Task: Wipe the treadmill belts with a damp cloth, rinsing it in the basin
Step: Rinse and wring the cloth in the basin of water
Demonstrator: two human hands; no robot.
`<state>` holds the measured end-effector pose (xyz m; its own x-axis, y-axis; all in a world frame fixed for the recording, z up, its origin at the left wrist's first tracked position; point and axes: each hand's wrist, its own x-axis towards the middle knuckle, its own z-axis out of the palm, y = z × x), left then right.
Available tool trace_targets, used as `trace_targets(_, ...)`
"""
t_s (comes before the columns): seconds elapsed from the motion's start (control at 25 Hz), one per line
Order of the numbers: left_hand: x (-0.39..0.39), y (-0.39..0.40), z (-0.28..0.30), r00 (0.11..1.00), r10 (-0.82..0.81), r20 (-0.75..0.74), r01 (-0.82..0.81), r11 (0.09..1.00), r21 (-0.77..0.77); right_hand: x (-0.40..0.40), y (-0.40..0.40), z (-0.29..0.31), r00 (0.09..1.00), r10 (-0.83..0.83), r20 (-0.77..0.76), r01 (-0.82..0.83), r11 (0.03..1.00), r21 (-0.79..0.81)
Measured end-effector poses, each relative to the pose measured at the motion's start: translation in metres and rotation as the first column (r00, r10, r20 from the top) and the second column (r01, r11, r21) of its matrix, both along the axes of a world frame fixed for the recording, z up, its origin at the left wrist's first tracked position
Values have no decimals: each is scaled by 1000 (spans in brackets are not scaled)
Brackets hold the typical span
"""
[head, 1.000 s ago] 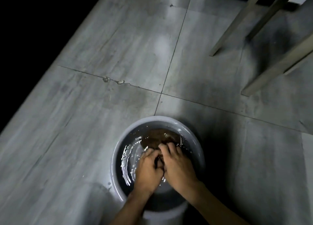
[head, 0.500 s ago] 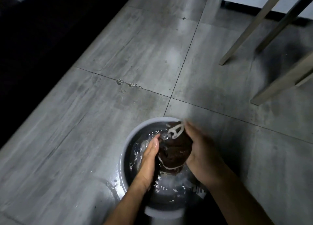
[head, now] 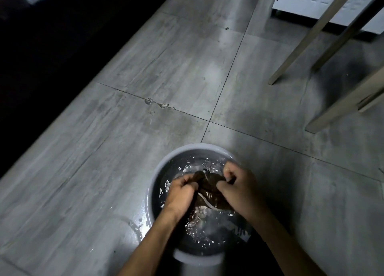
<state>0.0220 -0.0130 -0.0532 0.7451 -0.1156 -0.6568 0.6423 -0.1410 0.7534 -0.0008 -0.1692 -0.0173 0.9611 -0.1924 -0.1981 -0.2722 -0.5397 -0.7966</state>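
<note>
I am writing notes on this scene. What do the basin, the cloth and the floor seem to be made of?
Basin: probably plastic, with a smooth pale grey rim.
Cloth: soft woven fabric, dark brown with a pale edge, wet and bunched between the left hand and the right hand.
Floor: likely ceramic tile, grey and streaked, with joint lines and a slight sheen.

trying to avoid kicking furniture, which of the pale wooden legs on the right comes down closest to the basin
The lowest leg, whose foot meets the floor at the right edge, up and right of the basin. The other two feet land farther up the floor.
</note>
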Motion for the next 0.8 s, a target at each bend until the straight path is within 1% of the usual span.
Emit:
trace_targets(0.04,2,3,-1,994,-85,74,74,987,142,-3,2,-15,998,51,47,-47,994,-96)
trace_targets(0.08,4,7,-4,969,-205,139,163,949,268,-7,5,-29,991,126,50,-117,979,-167)
trace_targets(0.12,4,10,-6,923,-353,155,270,879,394,-10,8,-39,974,225,3,-218,947,-235)
trace_targets(0.16,3,13,-7,869,-476,133,349,782,517,-12,9,-47,937,328,-116,-348,882,-318)
trace_targets(0.2,1,15,-7,819,-565,101,401,688,605,-13,11,-49,873,399,-280,-483,783,-392)
trace_targets(0.24,1,17,-11,786,-615,69,422,615,666,-13,14,-51,796,437,-418,-597,677,-430)
trace_targets(0.28,2,19,-10,776,-630,32,427,562,708,-12,17,-52,738,450,-503,-668,589,-454)
trace_targets(0.32,2,20,-11,771,-636,-4,424,510,748,-12,20,-55,721,438,-536,-687,552,-473)
trace_targets(0.36,1,19,-11,779,-626,-33,418,480,772,-11,23,-59,733,410,-544,-673,558,-486)
trace_targets(0.4,-1,19,-13,802,-596,-27,399,503,767,-10,25,-63,777,378,-504,-615,627,-478)
trace_targets(0.44,-3,17,-12,846,-533,-2,367,581,726,-6,27,-66,837,324,-442,-511,751,-418)
trace_targets(0.48,-5,16,-13,904,-428,22,319,707,631,-2,29,-65,893,235,-384,-353,896,-271)
trace_targets(0.52,-6,14,-12,956,-294,-16,263,830,492,2,32,-57,915,134,-381,-176,982,-76)
trace_targets(0.56,-6,12,-13,986,-152,-64,165,921,352,6,35,-47,918,39,-394,-5,996,87)
trace_targets(0.6,-6,10,-20,993,-18,-118,46,971,236,8,35,-37,920,-43,-389,123,976,182)
trace_targets(0.64,-4,11,-30,974,98,-205,-70,987,142,8,37,-26,927,-95,-363,182,960,213)
trace_targets(0.68,0,9,-28,946,147,-289,-139,989,48,4,42,-10,939,-114,-326,193,956,223)
trace_targets(0.72,3,10,-22,919,165,-358,-192,981,-41,-3,49,5,956,-110,-271,172,960,219)
trace_targets(0.76,4,6,-1,894,205,-398,-268,957,-109,-9,55,18,973,-93,-211,138,968,210)
trace_targets(0.8,4,4,11,882,235,-409,-333,924,-186,-16,61,28,986,-67,-151,96,975,198)
